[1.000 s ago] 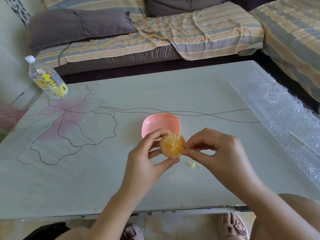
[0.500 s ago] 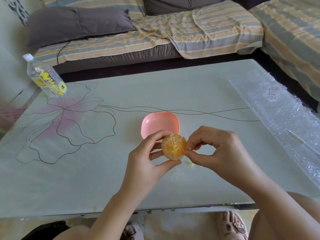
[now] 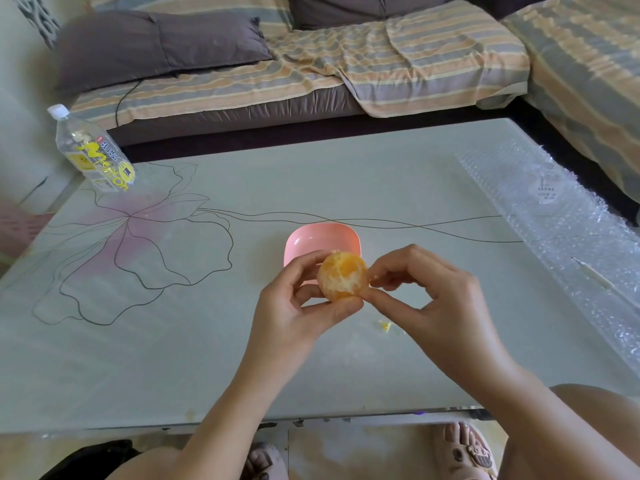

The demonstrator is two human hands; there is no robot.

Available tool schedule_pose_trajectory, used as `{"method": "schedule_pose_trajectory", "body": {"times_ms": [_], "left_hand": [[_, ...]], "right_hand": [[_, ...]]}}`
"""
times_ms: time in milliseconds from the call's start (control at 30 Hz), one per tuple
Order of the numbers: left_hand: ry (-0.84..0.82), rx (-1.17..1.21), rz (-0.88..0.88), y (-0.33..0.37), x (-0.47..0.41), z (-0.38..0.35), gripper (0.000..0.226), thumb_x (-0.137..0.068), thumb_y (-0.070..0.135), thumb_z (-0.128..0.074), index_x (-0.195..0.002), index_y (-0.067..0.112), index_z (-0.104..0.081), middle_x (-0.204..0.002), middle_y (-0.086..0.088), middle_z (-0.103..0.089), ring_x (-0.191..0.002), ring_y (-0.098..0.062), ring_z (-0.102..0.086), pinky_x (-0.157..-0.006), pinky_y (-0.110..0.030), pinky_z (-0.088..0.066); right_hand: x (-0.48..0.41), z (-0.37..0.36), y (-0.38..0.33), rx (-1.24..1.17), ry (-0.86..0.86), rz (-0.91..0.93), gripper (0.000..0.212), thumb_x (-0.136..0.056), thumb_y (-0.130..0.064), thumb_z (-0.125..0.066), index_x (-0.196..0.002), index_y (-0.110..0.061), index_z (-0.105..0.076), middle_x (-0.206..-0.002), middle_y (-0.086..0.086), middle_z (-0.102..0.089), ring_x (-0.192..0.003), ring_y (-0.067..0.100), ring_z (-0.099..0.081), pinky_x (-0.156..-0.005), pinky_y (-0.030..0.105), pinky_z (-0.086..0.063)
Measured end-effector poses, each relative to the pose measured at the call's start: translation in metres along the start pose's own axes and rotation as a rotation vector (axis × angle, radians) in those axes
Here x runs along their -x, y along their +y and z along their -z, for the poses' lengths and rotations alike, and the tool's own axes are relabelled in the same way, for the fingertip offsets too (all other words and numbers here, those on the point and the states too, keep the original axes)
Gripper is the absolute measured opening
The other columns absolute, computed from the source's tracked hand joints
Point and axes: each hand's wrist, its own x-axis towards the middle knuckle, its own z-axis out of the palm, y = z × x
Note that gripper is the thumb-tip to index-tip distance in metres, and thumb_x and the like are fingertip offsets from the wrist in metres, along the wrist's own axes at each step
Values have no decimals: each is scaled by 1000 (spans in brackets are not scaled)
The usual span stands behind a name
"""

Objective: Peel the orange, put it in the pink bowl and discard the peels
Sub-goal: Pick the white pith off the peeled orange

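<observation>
My left hand holds a peeled orange between thumb and fingers, above the table. My right hand pinches at the orange's right side with thumb and forefinger, picking at its pale pith. Just behind the orange stands the empty pink bowl, its near rim hidden by the fruit and my left fingers. A small yellow scrap of peel lies on the table below my right thumb.
A plastic bottle with a yellow label stands at the table's far left corner. Bubble wrap covers the right side of the table. A striped sofa lies beyond. My feet in sandals show under the near edge.
The orange has been turned in my left hand, now showing a smoother side. My right fingers stay pinched at its right edge. Both hands sit slightly higher in view.
</observation>
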Motion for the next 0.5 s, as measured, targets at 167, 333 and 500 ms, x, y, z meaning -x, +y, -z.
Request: {"method": "schedule_pose_trajectory", "body": {"times_ms": [167,333,500], "left_hand": [[-45,-17,3,0,0,1,47,-52,31,-81,-97,38,-69,-91,8,-71,-86,-14,-66,-70,-22,-54],[-80,-32,-8,1,2,3,44,-53,32,-81,-95,41,-70,-90,8,-70,-83,-11,-62,-71,-21,-54],[-90,-70,-6,-1,2,2,44,-52,34,-81,-93,46,-70,-87,12,-70,-80,-7,-63,-72,-23,-55]], "right_hand": [[0,1,3,83,-50,101,12,-79,-16,-73,-91,-14,-71,-89,-10,-61,-78,1,-57,-74,9,-42],[0,2,6,124,-62,134,10,-79,-18,-71,-88,-12,-72,-87,-10,-61,-76,-1,-57,-72,10,-45],[-1,5,7,102,-75,145,5,-77,-15,-73,-80,-11,-73,-81,-8,-64,-71,2,-60,-66,20,-49]]}}
